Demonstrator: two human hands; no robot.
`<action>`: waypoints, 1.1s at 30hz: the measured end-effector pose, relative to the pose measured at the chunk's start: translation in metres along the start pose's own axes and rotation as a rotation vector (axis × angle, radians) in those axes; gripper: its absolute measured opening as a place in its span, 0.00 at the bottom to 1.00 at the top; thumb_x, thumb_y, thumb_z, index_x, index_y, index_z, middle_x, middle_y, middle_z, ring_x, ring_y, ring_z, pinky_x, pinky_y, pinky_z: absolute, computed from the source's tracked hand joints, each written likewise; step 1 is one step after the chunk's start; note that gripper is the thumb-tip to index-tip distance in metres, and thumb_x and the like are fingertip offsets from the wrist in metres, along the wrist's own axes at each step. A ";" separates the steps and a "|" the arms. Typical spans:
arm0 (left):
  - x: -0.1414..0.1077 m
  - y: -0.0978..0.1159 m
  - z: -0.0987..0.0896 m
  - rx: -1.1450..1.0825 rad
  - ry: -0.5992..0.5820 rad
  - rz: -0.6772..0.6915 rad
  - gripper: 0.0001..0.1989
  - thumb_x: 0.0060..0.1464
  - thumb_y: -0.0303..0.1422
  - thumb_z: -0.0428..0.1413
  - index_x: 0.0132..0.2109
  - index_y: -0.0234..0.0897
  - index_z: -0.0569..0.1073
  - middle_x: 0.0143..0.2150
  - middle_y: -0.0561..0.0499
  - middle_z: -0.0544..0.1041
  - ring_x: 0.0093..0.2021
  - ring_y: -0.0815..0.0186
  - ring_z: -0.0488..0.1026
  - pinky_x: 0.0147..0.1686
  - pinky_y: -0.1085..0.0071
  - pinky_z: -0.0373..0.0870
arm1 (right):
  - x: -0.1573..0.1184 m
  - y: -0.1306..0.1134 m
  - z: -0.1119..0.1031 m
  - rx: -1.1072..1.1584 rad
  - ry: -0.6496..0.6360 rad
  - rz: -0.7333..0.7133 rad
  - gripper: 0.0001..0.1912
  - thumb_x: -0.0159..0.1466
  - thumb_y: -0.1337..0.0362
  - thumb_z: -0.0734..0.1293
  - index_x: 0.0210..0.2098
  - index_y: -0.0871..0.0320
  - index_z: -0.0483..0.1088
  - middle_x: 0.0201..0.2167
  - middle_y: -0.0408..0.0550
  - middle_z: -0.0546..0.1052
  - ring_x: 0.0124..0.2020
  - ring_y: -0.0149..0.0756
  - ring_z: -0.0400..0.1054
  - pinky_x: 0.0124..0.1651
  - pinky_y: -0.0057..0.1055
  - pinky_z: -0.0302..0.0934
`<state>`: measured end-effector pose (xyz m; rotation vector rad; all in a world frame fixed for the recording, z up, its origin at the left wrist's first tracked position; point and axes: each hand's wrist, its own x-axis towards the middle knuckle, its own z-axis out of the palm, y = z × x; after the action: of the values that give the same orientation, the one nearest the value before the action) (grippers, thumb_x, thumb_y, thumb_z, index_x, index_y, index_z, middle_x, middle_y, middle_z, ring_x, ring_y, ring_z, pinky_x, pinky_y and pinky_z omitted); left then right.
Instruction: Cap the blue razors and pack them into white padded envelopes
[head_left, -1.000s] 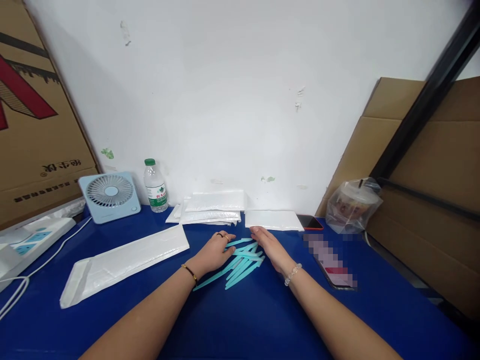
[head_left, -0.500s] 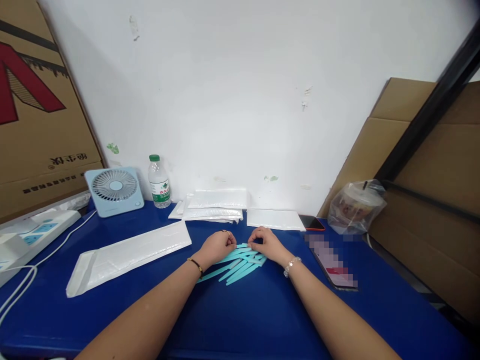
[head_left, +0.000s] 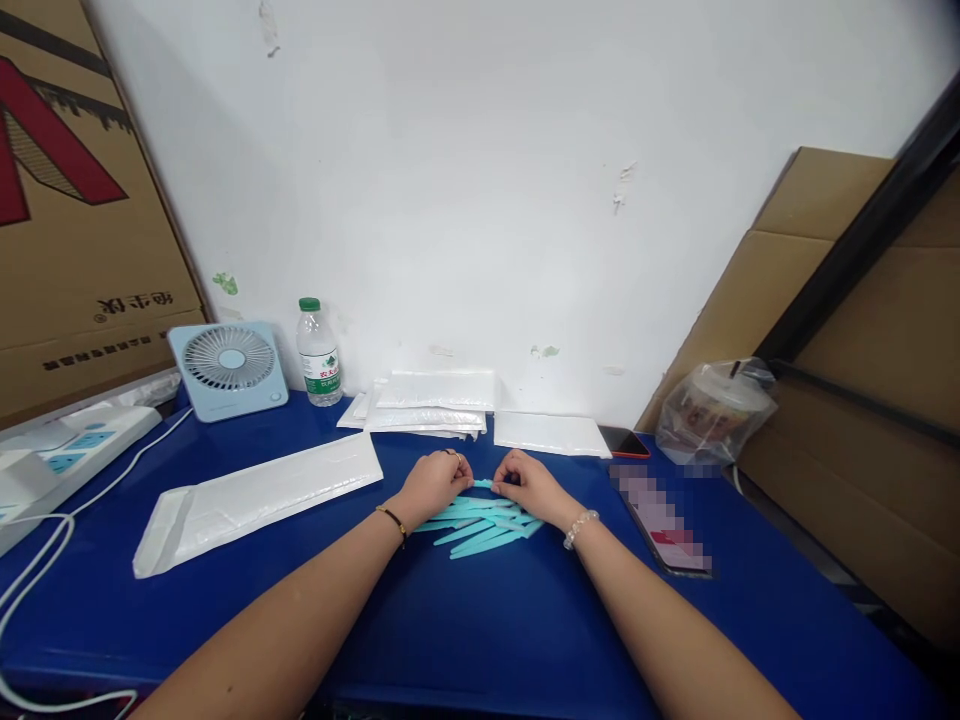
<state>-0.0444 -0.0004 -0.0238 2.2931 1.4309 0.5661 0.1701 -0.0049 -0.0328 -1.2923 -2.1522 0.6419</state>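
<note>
Between both hands stretches a slim turquoise plastic piece, which looks like an eyebrow razor point(head_left: 482, 484). One end is pinched in the fingertips of my left hand point(head_left: 439, 480); my right hand point(head_left: 531, 487) pinches the other end. Just below lies a loose heap of similar turquoise eyebrow razors point(head_left: 484, 530), fanned out with tapered handles pointing left. My left hand and forearm cover part of the heap. Fine details of the held piece are too small to make out.
A white padded mailer point(head_left: 262, 500) lies left on the blue table point(head_left: 480, 640). More mailers point(head_left: 427, 410) are stacked by the wall. A fan point(head_left: 232, 370), a water bottle point(head_left: 320, 360) and a power strip point(head_left: 90, 450) stand left; a phone point(head_left: 664, 525) and a bagged cup point(head_left: 712, 415) sit right.
Both hands have risen slightly and moved a little apart, and a turquoise piece now spans the gap between them above the heap. The view has shifted slightly.
</note>
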 end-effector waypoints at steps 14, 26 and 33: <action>0.002 -0.010 -0.002 0.021 0.060 0.011 0.10 0.51 0.37 0.53 0.39 0.39 0.73 0.38 0.49 0.74 0.41 0.63 0.70 0.37 0.71 0.65 | -0.009 -0.022 -0.003 -0.059 -0.048 -0.103 0.08 0.54 0.56 0.70 0.29 0.53 0.74 0.37 0.46 0.70 0.43 0.40 0.63 0.47 0.37 0.55; -0.001 0.000 -0.013 -0.029 -0.021 0.158 0.11 0.54 0.39 0.50 0.35 0.41 0.75 0.33 0.53 0.76 0.36 0.66 0.70 0.35 0.73 0.62 | -0.004 -0.004 -0.008 -0.008 0.072 -0.053 0.06 0.57 0.59 0.68 0.27 0.55 0.72 0.37 0.46 0.71 0.42 0.39 0.63 0.48 0.38 0.53; 0.002 -0.009 -0.012 0.074 0.065 -0.003 0.10 0.53 0.38 0.52 0.39 0.41 0.75 0.37 0.51 0.76 0.39 0.62 0.71 0.37 0.70 0.62 | -0.005 0.015 -0.022 -0.124 0.138 0.063 0.06 0.54 0.60 0.69 0.26 0.55 0.72 0.36 0.46 0.72 0.42 0.40 0.63 0.48 0.39 0.52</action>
<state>-0.0562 0.0058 -0.0181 2.3486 1.5094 0.6016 0.1959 -0.0001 -0.0271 -1.4313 -2.0731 0.4355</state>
